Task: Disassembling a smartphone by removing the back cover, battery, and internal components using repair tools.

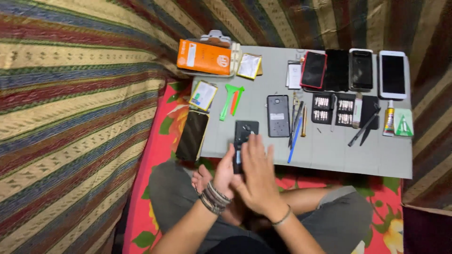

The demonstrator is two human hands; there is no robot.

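- Dark phone (242,141): held on edge over the near rim of the grey counter (329,160), raised for handling.
- Left hand (225,173): grip closed around the phone's lower end, steadying it.
- Right hand (256,171): fingers extended flat against the phone's side; not clamped.
- At 1 o'clock from the phone: a back cover (278,115), then pens and tools (296,124), within reach.
- At 11 o'clock: green pry tools (231,101) and an orange box (204,57).
- Far edge, 2 o'clock: a row of phones (361,69).

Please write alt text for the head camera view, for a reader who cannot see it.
Both hands, left hand and right hand, hold a dark phone at the near edge of a grey work mat. On the mat lie other phones, an orange box, green pry tools and a glue tube.
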